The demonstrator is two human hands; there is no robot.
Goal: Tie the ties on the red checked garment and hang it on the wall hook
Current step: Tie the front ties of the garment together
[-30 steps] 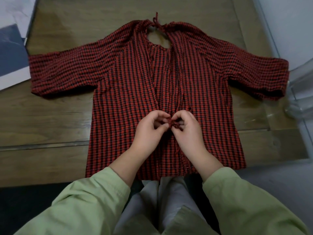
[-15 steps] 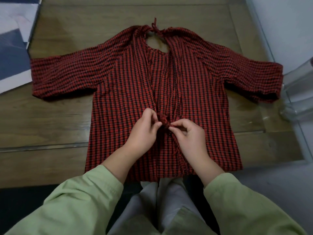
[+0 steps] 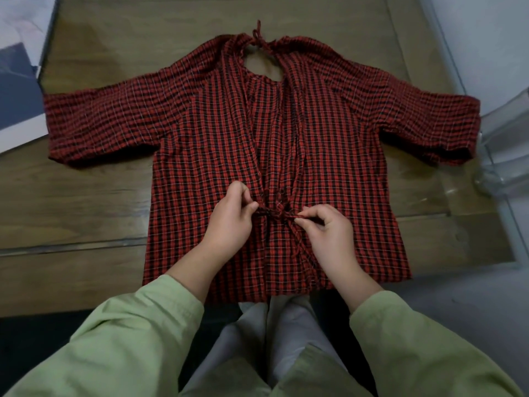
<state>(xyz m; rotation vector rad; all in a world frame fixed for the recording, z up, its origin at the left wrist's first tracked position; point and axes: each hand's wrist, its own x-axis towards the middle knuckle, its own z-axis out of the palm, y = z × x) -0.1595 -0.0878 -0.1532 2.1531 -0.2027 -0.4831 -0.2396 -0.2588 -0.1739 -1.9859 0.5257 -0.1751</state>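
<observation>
The red checked garment (image 3: 200,133) lies flat on a wooden table (image 3: 86,202), sleeves spread left and right. At its neck a pair of ties (image 3: 259,38) is knotted. Lower down, at the waist, a second pair of ties (image 3: 274,214) is stretched sideways between my hands. My left hand (image 3: 233,222) pinches the left end of the waist ties. The right end is pinched by my right hand (image 3: 329,233), thumb and forefinger together. The two hands are a short way apart, with the knot between them. No wall hook is in view.
A white and dark blue sheet or book (image 3: 17,90) lies at the table's left edge. A clear plastic object (image 3: 506,144) stands beside the right sleeve, next to a pale wall (image 3: 486,38). My lap in light trousers (image 3: 272,333) is below the garment's hem.
My hands, close together at the waist ties a second ago, have moved apart sideways, drawing the ties taut between them.
</observation>
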